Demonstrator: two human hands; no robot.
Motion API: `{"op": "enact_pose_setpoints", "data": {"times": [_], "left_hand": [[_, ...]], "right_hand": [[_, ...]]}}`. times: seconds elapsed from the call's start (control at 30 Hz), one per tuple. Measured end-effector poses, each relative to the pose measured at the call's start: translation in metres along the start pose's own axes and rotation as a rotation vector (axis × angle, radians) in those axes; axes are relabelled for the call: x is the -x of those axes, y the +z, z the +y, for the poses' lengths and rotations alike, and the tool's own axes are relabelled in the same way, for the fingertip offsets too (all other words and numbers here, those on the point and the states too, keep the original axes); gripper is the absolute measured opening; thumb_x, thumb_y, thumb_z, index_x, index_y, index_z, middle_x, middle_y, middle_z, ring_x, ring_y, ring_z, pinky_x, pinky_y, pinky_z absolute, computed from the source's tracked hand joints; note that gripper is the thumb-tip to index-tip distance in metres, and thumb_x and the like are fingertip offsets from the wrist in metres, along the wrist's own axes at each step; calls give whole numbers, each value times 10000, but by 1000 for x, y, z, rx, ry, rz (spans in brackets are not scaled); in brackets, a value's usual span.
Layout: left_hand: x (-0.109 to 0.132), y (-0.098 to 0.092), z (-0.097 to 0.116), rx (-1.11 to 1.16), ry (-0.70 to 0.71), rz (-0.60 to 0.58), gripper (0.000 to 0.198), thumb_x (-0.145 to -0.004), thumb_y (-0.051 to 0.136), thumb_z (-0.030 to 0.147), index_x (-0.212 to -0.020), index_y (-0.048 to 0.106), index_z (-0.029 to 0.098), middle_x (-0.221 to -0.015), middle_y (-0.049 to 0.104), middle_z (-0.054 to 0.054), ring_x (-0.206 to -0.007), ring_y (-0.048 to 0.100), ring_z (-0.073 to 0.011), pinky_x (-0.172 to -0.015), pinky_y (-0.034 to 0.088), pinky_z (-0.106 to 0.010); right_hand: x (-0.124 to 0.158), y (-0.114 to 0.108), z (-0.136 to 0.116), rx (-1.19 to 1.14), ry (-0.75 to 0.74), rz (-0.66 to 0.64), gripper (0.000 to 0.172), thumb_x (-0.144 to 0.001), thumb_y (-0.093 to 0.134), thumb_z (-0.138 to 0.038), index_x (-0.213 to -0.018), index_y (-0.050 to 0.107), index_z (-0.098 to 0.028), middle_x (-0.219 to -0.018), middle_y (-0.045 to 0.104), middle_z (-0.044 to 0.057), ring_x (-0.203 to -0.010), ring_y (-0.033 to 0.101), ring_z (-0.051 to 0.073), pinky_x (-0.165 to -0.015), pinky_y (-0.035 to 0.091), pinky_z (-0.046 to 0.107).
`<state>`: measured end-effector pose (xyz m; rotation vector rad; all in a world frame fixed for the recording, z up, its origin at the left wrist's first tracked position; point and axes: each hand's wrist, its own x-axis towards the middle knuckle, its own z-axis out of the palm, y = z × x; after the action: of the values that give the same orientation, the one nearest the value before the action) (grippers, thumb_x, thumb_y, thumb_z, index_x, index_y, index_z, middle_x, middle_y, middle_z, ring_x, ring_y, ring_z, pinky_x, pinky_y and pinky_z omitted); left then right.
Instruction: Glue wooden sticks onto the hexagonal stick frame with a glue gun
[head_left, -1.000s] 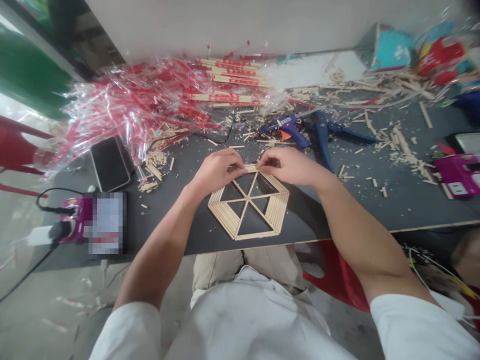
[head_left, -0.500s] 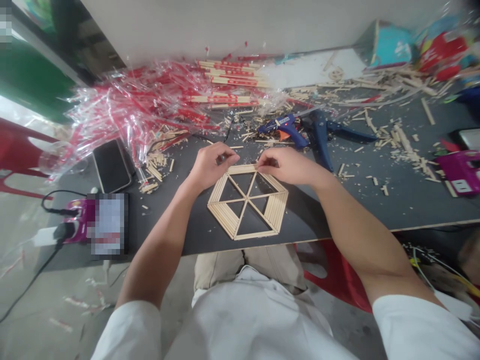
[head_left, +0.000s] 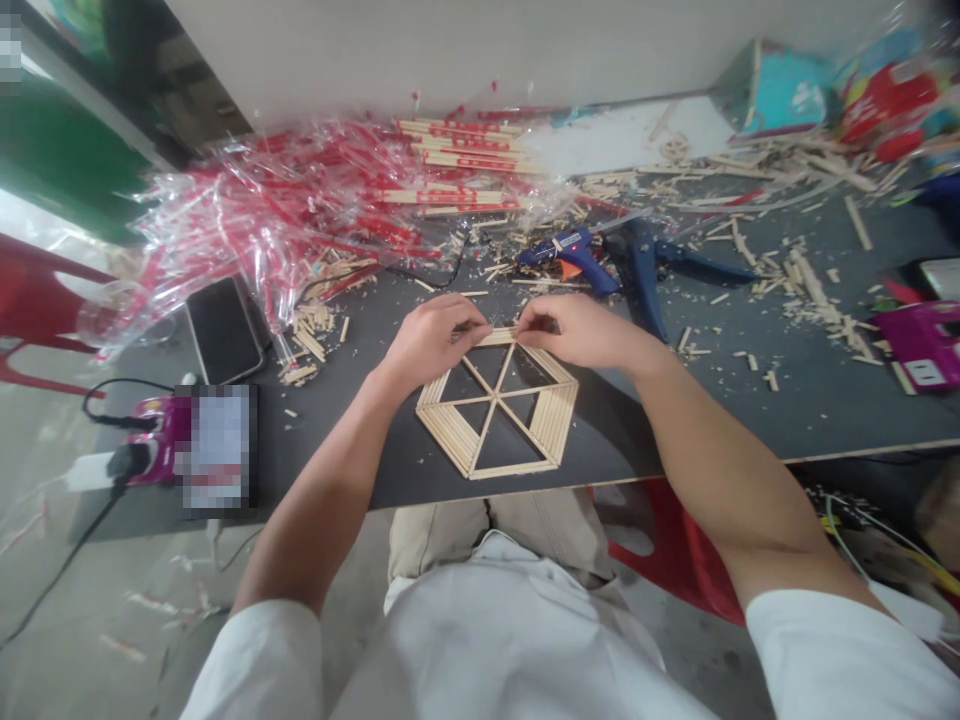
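Note:
A flat six-sided frame of thin wooden sticks (head_left: 551, 425) lies near the table's front edge, with spokes meeting in its middle and rows of sticks layered along several sides. At its far side, my left hand (head_left: 439, 335) has thumb and fingertips pinched together on a wooden stick (head_left: 496, 338). Close beside, my right hand (head_left: 570, 328) pinches the same far side near its right corner. The fingers partly hide what lies between them.
Behind the hands lie a blue glue gun (head_left: 566, 255) and dark blue-handled cutters (head_left: 641, 270). Red-printed plastic wrappers (head_left: 285, 200) and wrapped sticks (head_left: 465, 150) fill the back. A phone (head_left: 223, 330) and purple power strip (head_left: 161, 440) sit left; wood scraps (head_left: 810, 290) lie right.
My left hand has shifted slightly right along the far side of the frame, its fingertips now closer to my right hand's. The right hand and frame have hardly moved.

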<state>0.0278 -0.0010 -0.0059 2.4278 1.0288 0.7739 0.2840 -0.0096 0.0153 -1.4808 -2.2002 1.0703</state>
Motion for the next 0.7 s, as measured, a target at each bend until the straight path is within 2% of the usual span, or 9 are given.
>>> {"op": "enact_pose_setpoints", "data": {"times": [0.1,0.2,0.5,0.7], "left_hand": [[2,5,5,-108,105,-62,149,-1023,693,296,-1006,797,191,-1084,776,-80,-1027,717,-213,-913,556,-341],[2,9,7,-156,172,-60,163,-1038,680,288,-989,804,194,-1079,769,-78,-1007,714,-209,-916,557,-349],[2,12,5,-198,224,-30,215,-1049,648,255,-912,803,196,-1021,769,-67,-954,698,-190,-852,553,-333],[2,13,3,-203,226,-29,213,-1049,649,260,-912,800,197,-1022,775,-66,-959,702,-191,-848,546,-323]], "right_hand": [[0,1,-2,-1,-7,15,90,-899,684,-286,-871,695,-201,-855,745,65,-765,647,202,-732,468,342],[0,2,-4,12,0,38,56,-871,691,-250,-843,685,-202,-822,738,60,-731,634,195,-715,461,334],[0,17,-19,81,125,138,126,-783,706,-173,-759,592,-221,-790,706,41,-738,617,190,-716,426,321],[-2,20,-21,42,169,131,135,-775,682,-186,-748,558,-230,-768,663,21,-699,569,174,-695,408,318]]}}
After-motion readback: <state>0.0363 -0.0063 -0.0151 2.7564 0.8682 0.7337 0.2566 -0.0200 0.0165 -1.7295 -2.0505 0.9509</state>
